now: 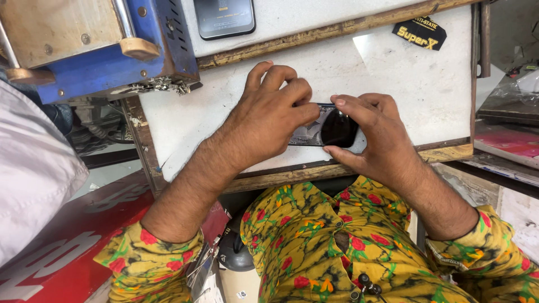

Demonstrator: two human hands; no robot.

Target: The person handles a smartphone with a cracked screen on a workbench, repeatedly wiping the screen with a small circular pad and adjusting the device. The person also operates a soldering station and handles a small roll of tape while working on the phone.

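While half-hidden under fingers (292,95), dark phone (331,129).

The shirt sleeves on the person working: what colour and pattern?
Yellow shirt sleeves with red flowers, green leaves and dark streaks; the head view shows them.

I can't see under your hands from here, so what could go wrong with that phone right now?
1. The phone lies close to the white bench's front edge; a slip could push it off toward your lap.
2. Both hands, left hand and right hand, cover most of it, so how firmly it is held cannot be told.
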